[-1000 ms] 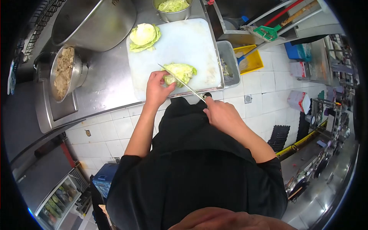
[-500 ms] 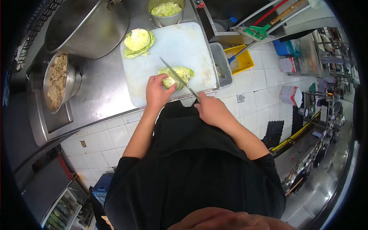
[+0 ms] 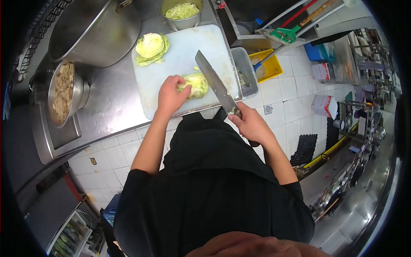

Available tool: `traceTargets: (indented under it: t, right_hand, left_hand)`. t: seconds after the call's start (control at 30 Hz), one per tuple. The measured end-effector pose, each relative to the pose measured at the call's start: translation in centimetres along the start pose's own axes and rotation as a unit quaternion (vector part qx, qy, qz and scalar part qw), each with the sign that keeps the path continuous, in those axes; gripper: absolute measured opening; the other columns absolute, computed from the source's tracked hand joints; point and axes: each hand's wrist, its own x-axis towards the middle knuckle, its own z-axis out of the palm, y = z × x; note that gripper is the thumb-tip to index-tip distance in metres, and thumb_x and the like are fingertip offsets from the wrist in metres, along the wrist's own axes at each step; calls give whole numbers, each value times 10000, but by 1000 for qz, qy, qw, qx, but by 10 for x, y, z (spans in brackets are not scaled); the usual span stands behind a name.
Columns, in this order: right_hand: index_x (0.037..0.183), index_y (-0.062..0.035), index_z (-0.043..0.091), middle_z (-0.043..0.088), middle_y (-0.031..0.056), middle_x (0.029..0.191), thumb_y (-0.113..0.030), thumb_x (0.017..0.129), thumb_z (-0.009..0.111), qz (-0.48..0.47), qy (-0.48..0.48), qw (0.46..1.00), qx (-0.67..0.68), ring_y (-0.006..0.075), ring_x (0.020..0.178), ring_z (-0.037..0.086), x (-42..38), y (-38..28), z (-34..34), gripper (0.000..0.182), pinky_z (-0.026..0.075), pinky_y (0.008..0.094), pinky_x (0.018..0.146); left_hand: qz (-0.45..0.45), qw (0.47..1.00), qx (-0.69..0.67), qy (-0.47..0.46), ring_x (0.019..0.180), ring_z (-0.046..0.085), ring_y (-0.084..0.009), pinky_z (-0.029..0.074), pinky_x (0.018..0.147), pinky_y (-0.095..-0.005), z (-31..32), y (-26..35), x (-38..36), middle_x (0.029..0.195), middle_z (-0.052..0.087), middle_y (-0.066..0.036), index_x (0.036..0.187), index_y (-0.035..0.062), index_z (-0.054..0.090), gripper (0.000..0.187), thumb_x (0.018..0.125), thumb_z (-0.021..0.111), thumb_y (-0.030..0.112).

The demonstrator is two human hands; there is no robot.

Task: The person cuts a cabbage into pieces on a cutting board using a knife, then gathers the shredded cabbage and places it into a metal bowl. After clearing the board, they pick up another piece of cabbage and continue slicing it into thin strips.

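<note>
My right hand (image 3: 250,123) is closed round the handle of a wide knife (image 3: 217,85) with a serrated-looking edge. Its blade is turned flat to view and points up over the right part of the white cutting board (image 3: 182,47). Small pale bits cling to the metal. A piece of cabbage (image 3: 197,85) lies near the board's front edge, left of the blade. My left hand (image 3: 172,95) grips its left side with thumb and fingers. Another cut cabbage piece (image 3: 150,46), pale face up on loose leaves, rests at the board's upper left.
Behind the board stands a metal pot (image 3: 184,21) of shredded cabbage. A large stockpot (image 3: 98,43) and a bowl of brownish chunks (image 3: 63,92) occupy the left counter. Right of the board are a clear plastic bin (image 3: 253,83) and a yellow container (image 3: 274,70).
The knife has moved off the cabbage to the right, and its blade has turned flat. My right hand has shifted right and slightly down; my left hand has moved slightly left.
</note>
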Motion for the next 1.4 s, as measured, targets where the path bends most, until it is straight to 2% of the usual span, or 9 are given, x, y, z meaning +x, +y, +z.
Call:
traceTargets:
  t: [0.03, 0.1, 0.13, 0.4, 0.47, 0.7, 1.0, 1.07, 1.4]
  right_hand:
    - [1107, 28, 525, 531, 61, 565, -190, 931, 593, -2, 0, 1000, 0, 147, 459, 534, -1, -3, -1, 289, 427, 315, 464]
    - [1078, 36, 526, 628, 280, 830, -230, 908, 610, 59, -47, 997, 15, 470, 868, 588, -4, -9, -5, 327, 459, 480, 738]
    - [1078, 36, 526, 628, 280, 830, -230, 908, 610, 57, -47, 997, 14, 470, 868, 588, -4, -7, -4, 327, 459, 480, 738]
    - [1065, 29, 525, 629, 176, 712, -209, 918, 606, 101, -96, 987, 76, 255, 542, 610, -5, 0, -8, 291, 476, 401, 573]
    - [1058, 30, 523, 628, 176, 711, -211, 918, 605, 106, -106, 986, 78, 259, 548, 611, -3, 1, -9, 291, 475, 400, 574]
    - [1049, 26, 513, 602, 151, 677, -222, 924, 596, 60, -88, 992, 65, 225, 534, 593, 1, 12, 1, 289, 471, 386, 569]
    - [990, -4, 503, 476, -1, 585, -117, 927, 598, 77, 9, 968, 240, 95, 436, 477, -3, 38, -11, 160, 398, 255, 402]
    - [952, -11, 499, 470, 5, 588, -122, 926, 598, 86, 30, 971, 220, 94, 439, 478, -4, 48, -15, 150, 406, 263, 404]
    - [940, 7, 515, 514, 42, 618, -169, 911, 606, 140, 160, 947, 242, 122, 463, 520, -34, 94, -31, 201, 443, 289, 420]
  left_hand:
    - [-33, 997, 24, -67, 795, 593, -295, 489, 738, -378, -5, 7, 11, 882, 594, -115, 940, 57, 633, 306, 729, 747, 248]
    - [-67, 988, 48, -132, 824, 613, -313, 495, 752, -392, -12, 16, 28, 881, 623, -133, 953, 59, 643, 297, 739, 723, 248]
    - [-67, 977, 79, -185, 851, 627, -320, 499, 769, -400, -13, 20, 35, 883, 646, -149, 964, 56, 653, 296, 743, 710, 244]
    - [56, 937, 129, -318, 776, 647, -309, 496, 694, -402, -13, 7, 63, 806, 672, -153, 984, 27, 676, 311, 739, 692, 219]
    - [137, 933, 150, -297, 777, 649, -331, 501, 693, -414, -12, 4, 64, 781, 664, -159, 972, 24, 682, 290, 742, 673, 199]
    - [107, 927, 201, -297, 741, 632, -368, 510, 713, -414, -2, 11, 68, 766, 662, -183, 845, -10, 690, 210, 744, 656, 171]
    - [-16, 979, 16, -203, 659, 673, -208, 519, 645, -321, -27, 17, 77, 752, 694, -137, 924, -8, 707, 181, 831, 664, 141]
    - [-3, 981, -3, -192, 620, 630, -95, 497, 601, -256, -32, 45, 80, 724, 675, -66, 942, -43, 684, 184, 859, 672, 120]
    - [196, 944, -2, -264, 783, 661, -146, 525, 691, -295, 70, 154, 106, 887, 687, -84, 1096, 21, 645, 285, 834, 700, 119]
